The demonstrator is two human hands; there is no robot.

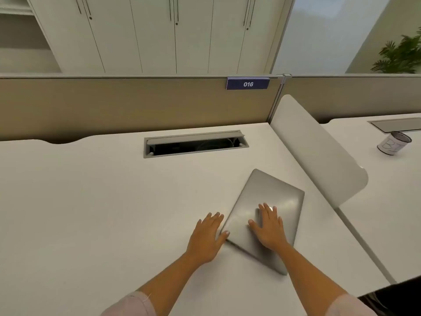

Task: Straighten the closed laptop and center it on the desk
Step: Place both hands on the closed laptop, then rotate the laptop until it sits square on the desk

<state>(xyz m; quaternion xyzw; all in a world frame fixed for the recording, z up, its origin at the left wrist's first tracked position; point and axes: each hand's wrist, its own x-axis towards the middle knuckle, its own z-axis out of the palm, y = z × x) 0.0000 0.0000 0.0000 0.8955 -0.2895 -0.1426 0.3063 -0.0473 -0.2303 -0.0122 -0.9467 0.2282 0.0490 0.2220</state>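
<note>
The closed laptop lies askew at the table's right side — long axis toward one o'clock. The right hand presses flat on its lid, fingers spread; the left hand rests open-fingered against its nine-o'clock edge.

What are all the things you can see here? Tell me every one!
desk: one, white, under everything
laptop: one, silver, closed, crooked, right side of the desk
cable slot: one, grey, lid open, back of the desk
number sign: one, blue, "016", on the tan partition
side divider: one, white, right of the laptop
cup: one, white, next desk
plant: one, green, far right
cabinets: white, behind
left hand: at the laptop's left edge
right hand: flat on the lid
</note>
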